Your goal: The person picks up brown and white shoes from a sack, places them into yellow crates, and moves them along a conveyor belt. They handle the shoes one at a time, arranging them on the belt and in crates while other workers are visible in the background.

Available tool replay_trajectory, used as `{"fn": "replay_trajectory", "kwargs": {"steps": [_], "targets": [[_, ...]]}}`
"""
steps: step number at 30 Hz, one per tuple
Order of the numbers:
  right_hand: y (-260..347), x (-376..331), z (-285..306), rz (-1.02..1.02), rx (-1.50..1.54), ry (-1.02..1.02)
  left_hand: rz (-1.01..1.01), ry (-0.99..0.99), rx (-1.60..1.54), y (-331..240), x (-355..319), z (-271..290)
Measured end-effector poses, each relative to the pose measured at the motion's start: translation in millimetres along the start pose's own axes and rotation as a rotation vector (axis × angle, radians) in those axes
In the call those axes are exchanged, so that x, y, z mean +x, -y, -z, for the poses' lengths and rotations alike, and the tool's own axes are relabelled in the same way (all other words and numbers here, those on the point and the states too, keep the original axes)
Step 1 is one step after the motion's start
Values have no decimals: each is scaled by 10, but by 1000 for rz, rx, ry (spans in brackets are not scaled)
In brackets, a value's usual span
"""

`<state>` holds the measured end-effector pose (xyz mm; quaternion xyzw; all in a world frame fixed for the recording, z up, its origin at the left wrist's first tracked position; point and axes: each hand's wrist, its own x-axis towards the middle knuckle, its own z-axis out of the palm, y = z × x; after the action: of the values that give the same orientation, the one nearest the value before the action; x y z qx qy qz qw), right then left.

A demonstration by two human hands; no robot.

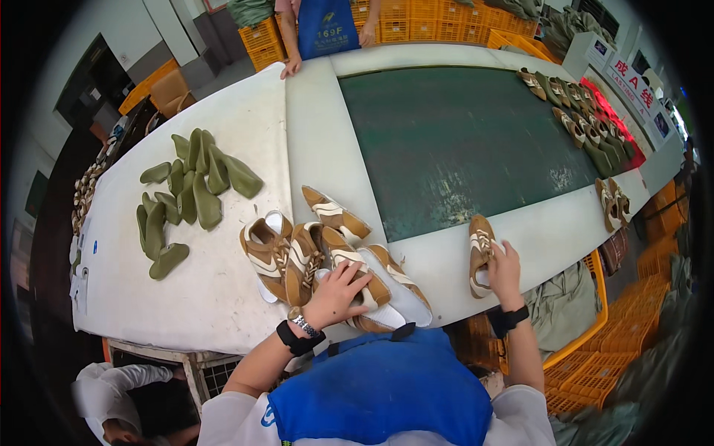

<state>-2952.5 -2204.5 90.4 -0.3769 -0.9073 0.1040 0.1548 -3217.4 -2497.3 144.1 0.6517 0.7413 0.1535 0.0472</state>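
A brown and white lace-up shoe upper [480, 236] rests at the near edge of the table, toe pointing away. My right hand [506, 273] is closed on its heel end; the thumb is partly hidden. To the left, my left hand [338, 295] lies with fingers apart on a similar upper [378, 284] in a loose pile, holding nothing visibly gripped. Around it in the pile are another upper [262, 256] standing on its side, one lying farther out [335, 211], and one showing a pale inside [401, 279].
Several green shoe lasts [207, 201] lie on the white tabletop [245, 320] at left. A dark green belt [454, 141] crosses the table, carrying rows of shoes [587, 130] at far right. Across the table stands a person in a blue apron [325, 30]. Orange crates [617, 334] stand at right.
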Motion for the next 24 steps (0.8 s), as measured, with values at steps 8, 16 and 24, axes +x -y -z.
{"fn": "replay_trajectory", "kwargs": {"steps": [8, 16, 24], "targets": [[958, -75, -470, -29, 562, 567, 74, -42, -106, 54, -28, -142], [792, 336, 475, -8, 1324, 762, 428, -92, -1652, 3, 327, 316], [858, 374, -51, 38, 987, 199, 314, -73, -1483, 18, 482, 843]]}}
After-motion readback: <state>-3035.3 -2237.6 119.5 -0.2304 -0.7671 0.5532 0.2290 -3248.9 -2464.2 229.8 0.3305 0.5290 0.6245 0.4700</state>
